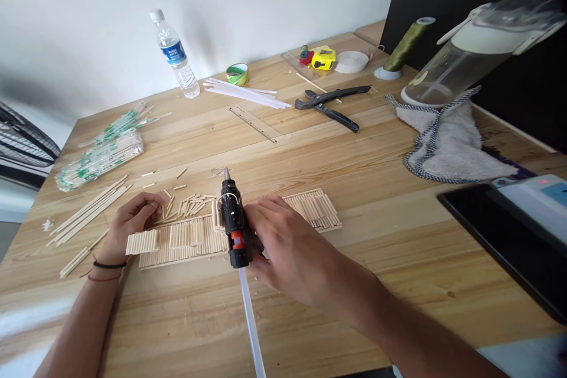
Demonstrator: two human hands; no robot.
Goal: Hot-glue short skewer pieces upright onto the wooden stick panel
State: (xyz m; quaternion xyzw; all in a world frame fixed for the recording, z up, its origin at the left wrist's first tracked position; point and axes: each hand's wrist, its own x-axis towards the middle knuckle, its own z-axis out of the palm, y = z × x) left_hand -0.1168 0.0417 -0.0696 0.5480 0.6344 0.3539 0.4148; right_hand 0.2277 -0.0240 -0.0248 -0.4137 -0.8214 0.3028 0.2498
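Note:
My right hand (287, 242) is wrapped round a black hot glue gun (234, 218). Its nozzle points away from me, and a clear glue stick (251, 322) trails out of its back. Under the gun lies a long panel of short wooden sticks (199, 236) set side by side, partly hidden by the gun and my right hand. My left hand (137, 212) rests at the panel's far left edge, fingers curled in a pinch; what they hold, if anything, does not show. Beside those fingers several loose cut stick pieces (190, 205) are scattered.
Long thin sticks (91, 209) and plastic-wrapped bundles (101, 159) lie at left. Further back are a water bottle (177, 56), glue sticks (243, 93), green tape (238, 74), a ruler (254, 123), black cutters (332, 105) and a tape measure (323, 59). At right are a cloth (456, 142), jug (465, 59) and tablet (509, 236).

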